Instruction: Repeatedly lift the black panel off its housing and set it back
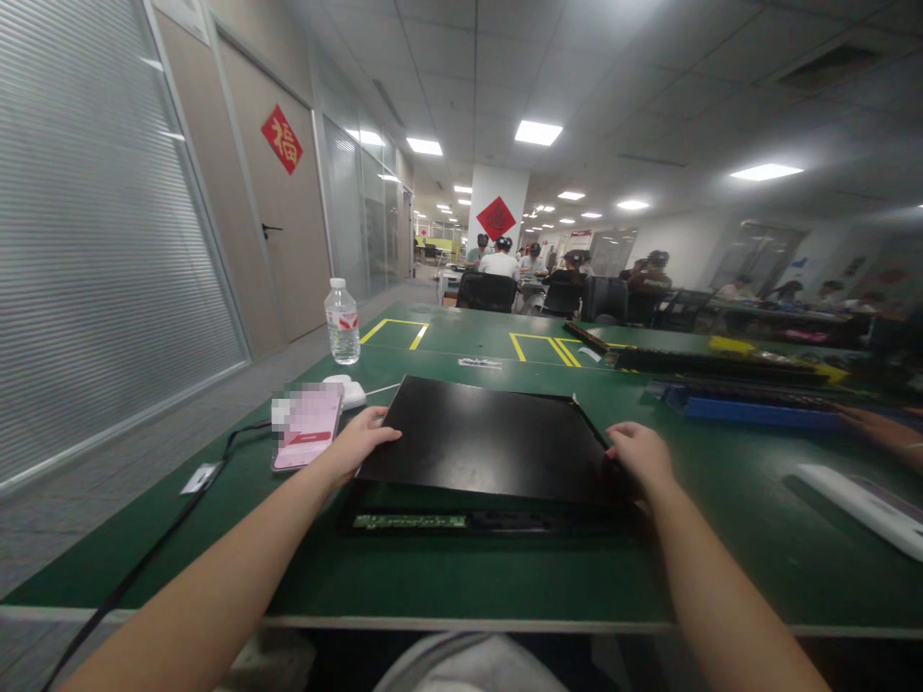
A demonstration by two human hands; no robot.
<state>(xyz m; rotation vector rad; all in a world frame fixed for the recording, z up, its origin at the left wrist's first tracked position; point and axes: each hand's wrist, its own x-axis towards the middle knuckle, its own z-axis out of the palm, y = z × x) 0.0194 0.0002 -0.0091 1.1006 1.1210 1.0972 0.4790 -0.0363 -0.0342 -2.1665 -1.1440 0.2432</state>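
A thin, dark, glossy flat panel (490, 437), like a display screen, spans the space between my two hands over the green table. My left hand (365, 437) grips its left edge, thumb on top and fingers at the side. At the opposite edge, my right hand (640, 454) pinches the panel near the right corner, its fingertips partly hidden. Below the panel's near edge shows a narrow green circuit board strip (410, 522), along with a dark strip (519, 521). Whether the panel and the circuit board are joined cannot be made out.
A pink-screened phone (310, 432), a white rounded object (346, 391) and a water bottle (344, 322) stand left. A black cable (155, 543) crosses the left edge. Right are a blue tray (750, 406), a white bar-shaped object (858, 505) and another person's hand (884, 430).
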